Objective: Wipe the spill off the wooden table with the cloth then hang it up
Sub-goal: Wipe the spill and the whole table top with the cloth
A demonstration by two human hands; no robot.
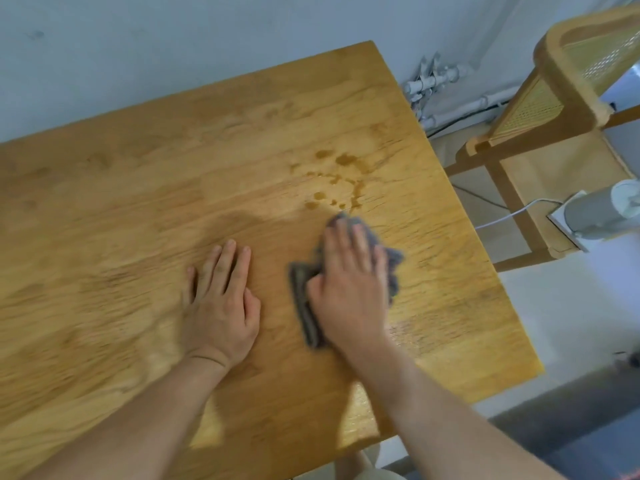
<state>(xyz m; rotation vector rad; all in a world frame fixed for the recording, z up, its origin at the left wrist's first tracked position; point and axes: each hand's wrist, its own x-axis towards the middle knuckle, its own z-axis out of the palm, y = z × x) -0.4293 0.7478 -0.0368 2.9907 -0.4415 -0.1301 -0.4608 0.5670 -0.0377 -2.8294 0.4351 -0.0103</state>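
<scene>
Wooden counter [145, 202] fills most of the head view, tilted in frame, its far edge against a pale wall. I log one chair [554, 109] off the far right corner and a grey appliance [602, 213] on the floor beside it; neither bears on the move.

Spill [337, 181]: brownish droplets and thin runs, scattered in a loose patch on the right half of the counter, still wet-looking and, as far as I can judge, unwiped.

Cloth [306, 306]: grey, crumpled, flat on the counter, just nearer the body than the spill. Its far tip sits right at the closest droplets; whether it touches them I cannot tell through the motion blur.

Right hand [349, 289]: grip is a flat palm press, fingers extended and spread over the cloth, pinning it down, not bunching it. The cloth's edge shows to the left of the palm and past the fingertips.

Left hand [221, 306]: flat on bare wood, fingers together, nothing under it, well left of the spill. Reads as a brace.

Key relation: the spill lies directly ahead of the right fingertips, away from the body and slightly right. The patch runs roughly along that same line. Right hand is clearly nearer. My judgement: a straight forward push covers it; wiping is barely begun, hanging not yet started.
</scene>
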